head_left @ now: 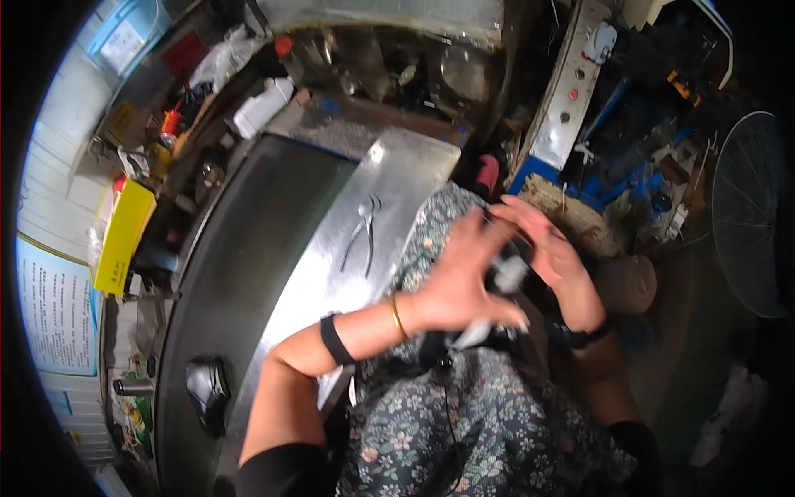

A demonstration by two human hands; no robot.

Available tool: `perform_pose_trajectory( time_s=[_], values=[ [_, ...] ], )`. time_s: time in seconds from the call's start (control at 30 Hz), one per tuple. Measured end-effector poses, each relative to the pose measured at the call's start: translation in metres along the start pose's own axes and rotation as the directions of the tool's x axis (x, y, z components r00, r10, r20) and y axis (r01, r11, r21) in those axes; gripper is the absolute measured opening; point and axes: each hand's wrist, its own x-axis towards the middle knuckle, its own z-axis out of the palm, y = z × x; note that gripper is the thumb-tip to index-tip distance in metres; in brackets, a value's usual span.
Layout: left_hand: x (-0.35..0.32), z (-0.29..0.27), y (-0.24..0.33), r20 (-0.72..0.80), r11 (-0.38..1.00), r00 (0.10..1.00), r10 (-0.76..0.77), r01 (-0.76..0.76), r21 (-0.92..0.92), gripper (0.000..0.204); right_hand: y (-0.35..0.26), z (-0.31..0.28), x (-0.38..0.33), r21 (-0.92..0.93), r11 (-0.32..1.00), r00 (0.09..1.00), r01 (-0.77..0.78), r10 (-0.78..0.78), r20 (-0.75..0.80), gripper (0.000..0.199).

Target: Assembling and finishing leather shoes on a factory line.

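Note:
My left hand [464, 273] is raised in front of my floral apron [489, 406], its thumb spread wide from its curved fingers. Facing it, my right hand [551, 253] has its fingers stretched toward the left fingertips, and the two sets of fingers overlap in view. A blurred grey-white object [510, 273] shows in the gap between the palms; its kind and whether either hand touches it cannot be made out. Left of my hands, a pair of pliers [364, 235] with parted handles lies on a shiny metal sheet [319, 290].
A dark belt-like surface [248, 240] curves along the left, with a black object [207, 389] on it. Beyond stand a yellow box [124, 236] and a white bottle [261, 108]. Machinery with a button panel [571, 95] and a round mesh guard [749, 215] are at right.

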Motion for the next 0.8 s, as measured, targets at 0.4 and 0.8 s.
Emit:
perform_pose_trajectory(
  time_s=[0.4,0.8],
  values=[
    [-0.009,-0.04,-0.178,-0.12,0.85,0.988,0.095,-0.018,0.527,0.047,0.039,-0.027,-0.149,0.1,0.955,0.913,-0.279,0.296,-0.282,0.059],
    [-0.085,0.018,-0.251,-0.141,0.798,0.969,-0.204,0.248,0.55,0.048,0.046,-0.052,0.185,0.022,0.985,0.845,0.173,-0.137,-0.518,0.049]
  ],
)
